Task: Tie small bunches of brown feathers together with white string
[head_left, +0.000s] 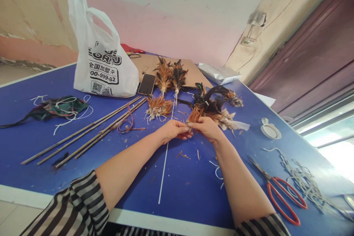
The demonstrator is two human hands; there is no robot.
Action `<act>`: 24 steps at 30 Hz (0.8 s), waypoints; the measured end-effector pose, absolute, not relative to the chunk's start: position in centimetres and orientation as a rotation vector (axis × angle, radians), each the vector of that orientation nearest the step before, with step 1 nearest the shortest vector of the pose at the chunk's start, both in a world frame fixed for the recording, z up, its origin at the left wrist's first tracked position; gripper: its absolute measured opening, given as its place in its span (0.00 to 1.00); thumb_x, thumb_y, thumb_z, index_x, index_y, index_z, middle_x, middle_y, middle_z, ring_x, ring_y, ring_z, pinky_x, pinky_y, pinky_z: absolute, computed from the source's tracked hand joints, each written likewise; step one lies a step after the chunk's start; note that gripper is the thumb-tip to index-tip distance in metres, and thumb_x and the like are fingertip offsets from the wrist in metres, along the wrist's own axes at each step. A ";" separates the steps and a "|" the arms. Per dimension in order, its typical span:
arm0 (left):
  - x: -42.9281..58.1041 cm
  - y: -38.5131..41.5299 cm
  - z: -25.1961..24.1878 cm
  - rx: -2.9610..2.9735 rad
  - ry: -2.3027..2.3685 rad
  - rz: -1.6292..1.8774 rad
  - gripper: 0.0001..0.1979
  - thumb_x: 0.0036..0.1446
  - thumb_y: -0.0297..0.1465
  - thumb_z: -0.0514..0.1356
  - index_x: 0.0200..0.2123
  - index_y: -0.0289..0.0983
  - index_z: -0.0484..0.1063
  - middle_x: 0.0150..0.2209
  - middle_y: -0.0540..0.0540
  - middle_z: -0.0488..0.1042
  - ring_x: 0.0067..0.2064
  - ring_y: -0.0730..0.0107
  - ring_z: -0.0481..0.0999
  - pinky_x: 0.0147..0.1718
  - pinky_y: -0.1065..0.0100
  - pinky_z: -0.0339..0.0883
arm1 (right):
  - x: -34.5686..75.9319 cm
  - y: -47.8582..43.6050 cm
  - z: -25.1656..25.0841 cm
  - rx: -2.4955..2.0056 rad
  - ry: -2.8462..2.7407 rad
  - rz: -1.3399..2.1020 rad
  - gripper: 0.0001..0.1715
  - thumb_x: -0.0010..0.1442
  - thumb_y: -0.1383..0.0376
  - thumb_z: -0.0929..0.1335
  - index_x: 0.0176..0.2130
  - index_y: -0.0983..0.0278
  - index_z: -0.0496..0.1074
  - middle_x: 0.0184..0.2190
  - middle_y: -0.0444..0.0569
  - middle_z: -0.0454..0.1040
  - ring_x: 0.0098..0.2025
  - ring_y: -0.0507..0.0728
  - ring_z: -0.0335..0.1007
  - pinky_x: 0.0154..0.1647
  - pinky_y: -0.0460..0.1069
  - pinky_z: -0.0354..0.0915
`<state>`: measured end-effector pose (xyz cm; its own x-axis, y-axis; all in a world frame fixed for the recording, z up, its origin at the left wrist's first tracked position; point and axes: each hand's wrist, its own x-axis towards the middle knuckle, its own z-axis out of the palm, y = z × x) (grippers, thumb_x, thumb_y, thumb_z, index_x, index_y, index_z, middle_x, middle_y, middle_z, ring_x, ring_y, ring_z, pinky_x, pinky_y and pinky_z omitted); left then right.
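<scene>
Both hands meet over the middle of the blue table. My right hand [206,129] pinches the pale base of a small brown feather bunch [195,115], whose tips point away from me. My left hand [177,131] has its thumb and fingers pressed together at that same base. Just left of them lies an orange-brown feather bunch [158,107] with white quill ends. Behind stand out two tied bundles, one brown [163,75] and one darker [179,77]. Dark and pale feathers [211,99] are heaped right beyond my right hand.
White plastic bag [105,62], phone [146,84] and cardboard [193,72] at the back. Thin sticks [91,129] and a dark green cloth [59,107] with string lie left. At right are tape [270,130], red-handled scissors [284,195] and tangled cord [306,184].
</scene>
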<state>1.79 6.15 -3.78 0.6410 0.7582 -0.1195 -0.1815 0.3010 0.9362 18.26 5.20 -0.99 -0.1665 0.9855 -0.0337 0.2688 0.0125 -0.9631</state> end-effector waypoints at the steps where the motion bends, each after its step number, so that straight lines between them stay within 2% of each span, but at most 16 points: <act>1: 1.7 6.2 -3.8 1.090 0.624 0.675 0.15 0.39 0.35 0.65 0.30 0.30 0.74 0.33 0.38 0.75 0.33 0.67 0.75 0.31 0.70 0.67 | 18.3 5.2 -1.0 -1.320 -1.543 1.219 0.14 0.40 0.59 0.71 0.24 0.69 0.74 0.19 0.45 0.71 0.19 0.47 0.57 0.21 0.44 0.52; 8: 1.5 6.2 -4.0 1.013 0.657 0.626 0.12 0.37 0.32 0.66 0.27 0.30 0.74 0.29 0.40 0.75 0.30 0.69 0.75 0.28 0.72 0.66 | 17.9 4.9 -0.7 -1.306 -1.580 1.234 0.13 0.41 0.60 0.71 0.26 0.68 0.75 0.19 0.45 0.71 0.19 0.47 0.57 0.21 0.44 0.53; 13: 1.6 6.1 -3.9 0.979 0.686 0.597 0.12 0.37 0.31 0.66 0.26 0.30 0.74 0.27 0.42 0.75 0.29 0.70 0.75 0.27 0.74 0.67 | 17.6 4.7 -0.4 -1.254 -1.597 1.222 0.12 0.41 0.61 0.71 0.28 0.66 0.76 0.26 0.46 0.74 0.26 0.51 0.65 0.30 0.46 0.60; 16: 1.8 6.0 -3.8 0.978 0.695 0.611 0.11 0.37 0.30 0.66 0.26 0.29 0.73 0.27 0.42 0.75 0.29 0.71 0.75 0.27 0.74 0.67 | 17.3 4.6 -0.2 -1.242 -1.627 1.199 0.12 0.42 0.61 0.70 0.29 0.66 0.76 0.27 0.46 0.75 0.28 0.52 0.67 0.33 0.47 0.61; 20: 2.0 5.9 -3.9 0.987 0.728 0.696 0.12 0.39 0.31 0.66 0.28 0.29 0.73 0.29 0.40 0.75 0.29 0.71 0.75 0.25 0.76 0.66 | 17.3 4.6 -0.1 -1.313 -1.635 1.108 0.14 0.42 0.60 0.70 0.28 0.68 0.75 0.23 0.45 0.73 0.24 0.50 0.64 0.28 0.46 0.60; 24: 2.2 6.1 -3.7 0.929 0.788 0.774 0.10 0.41 0.30 0.65 0.27 0.29 0.73 0.30 0.40 0.75 0.29 0.72 0.75 0.23 0.78 0.66 | 18.9 5.3 0.0 -1.401 -1.545 0.974 0.18 0.42 0.57 0.70 0.32 0.67 0.74 0.17 0.42 0.68 0.19 0.48 0.57 0.21 0.44 0.54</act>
<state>2.15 6.08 -3.73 0.4887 0.8386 -0.2409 -0.2250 0.3879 0.8938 18.93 5.26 0.01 -0.0498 0.9963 0.0701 0.3659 0.0835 -0.9269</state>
